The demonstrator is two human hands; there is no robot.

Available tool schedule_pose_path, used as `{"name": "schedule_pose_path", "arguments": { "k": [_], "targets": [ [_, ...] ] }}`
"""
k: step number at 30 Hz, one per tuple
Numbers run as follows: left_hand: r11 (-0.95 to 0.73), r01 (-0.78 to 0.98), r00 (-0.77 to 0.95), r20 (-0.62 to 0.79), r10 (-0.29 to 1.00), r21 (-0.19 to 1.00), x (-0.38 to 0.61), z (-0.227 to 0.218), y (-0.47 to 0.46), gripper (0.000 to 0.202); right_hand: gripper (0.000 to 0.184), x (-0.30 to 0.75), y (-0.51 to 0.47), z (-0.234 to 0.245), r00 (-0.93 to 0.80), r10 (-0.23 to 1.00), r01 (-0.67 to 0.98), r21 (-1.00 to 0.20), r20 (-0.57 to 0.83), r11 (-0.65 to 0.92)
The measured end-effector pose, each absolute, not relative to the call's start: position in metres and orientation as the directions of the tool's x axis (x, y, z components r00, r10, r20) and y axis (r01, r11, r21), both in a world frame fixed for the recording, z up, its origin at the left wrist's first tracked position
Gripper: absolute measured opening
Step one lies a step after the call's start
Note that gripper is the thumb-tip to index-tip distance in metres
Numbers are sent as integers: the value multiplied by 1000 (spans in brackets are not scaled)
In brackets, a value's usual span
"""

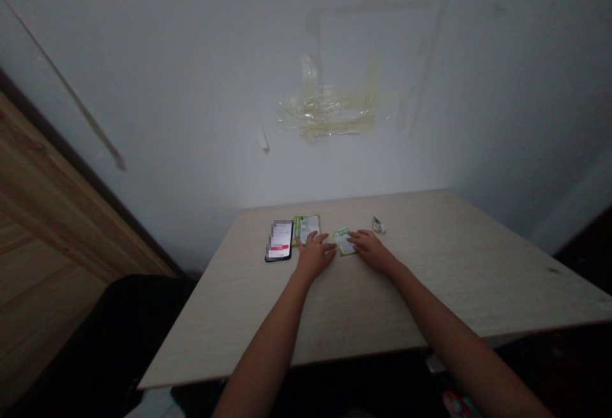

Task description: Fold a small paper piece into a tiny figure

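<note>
My left hand (315, 253) lies with its fingers spread, over the lower edge of a green-and-white printed packet (306, 225) on the table. Part of that packet is hidden under the fingers. Flat on the table under the fingers of my right hand (371, 249) is a smaller green-and-white printed piece (343, 241); whether it is a packet or a card I cannot tell. The right fingers are stretched out across its right side. Just left of the larger packet, a phone (280, 241) lies face up with its screen lit.
A small crumpled wrapper (378, 225) sits beyond my right hand. The pale wooden table (459, 265) meets a wall (191, 86) at its far edge. Yellowed clear tape (329, 115) sticks to the wall. At the left are a dark chair-like shape (129, 316) and wooden boards (43, 214).
</note>
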State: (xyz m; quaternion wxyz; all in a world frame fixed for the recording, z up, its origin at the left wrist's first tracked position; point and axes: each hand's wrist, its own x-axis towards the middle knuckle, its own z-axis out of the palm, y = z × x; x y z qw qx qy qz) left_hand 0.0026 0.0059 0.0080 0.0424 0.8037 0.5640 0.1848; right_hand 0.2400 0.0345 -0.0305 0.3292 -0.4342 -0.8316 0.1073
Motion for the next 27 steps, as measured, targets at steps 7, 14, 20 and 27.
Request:
{"name": "schedule_pose_path", "arguments": {
  "k": [7, 14, 20, 27],
  "targets": [
    [-359, 898, 293, 263, 919, 253, 3, 8, 6, 24, 37, 238, 32, -28, -416, 790, 657, -451, 451, 604],
    [-373, 906, 306, 296, 905, 202, 5, 13, 3, 25, 36, 237, 32, -23, -371, 775, 617, -487, 512, 618],
    [-362, 907, 299, 276, 913, 215, 5, 12, 3, 25, 37, 237, 34, -24, -350, 758, 607, -483, 550, 631],
    [-373, 901, 306, 286, 908, 220, 3, 8, 6, 24, 34, 236, 33, -26, -366, 793, 645, -481, 487, 593]
  ]
}}
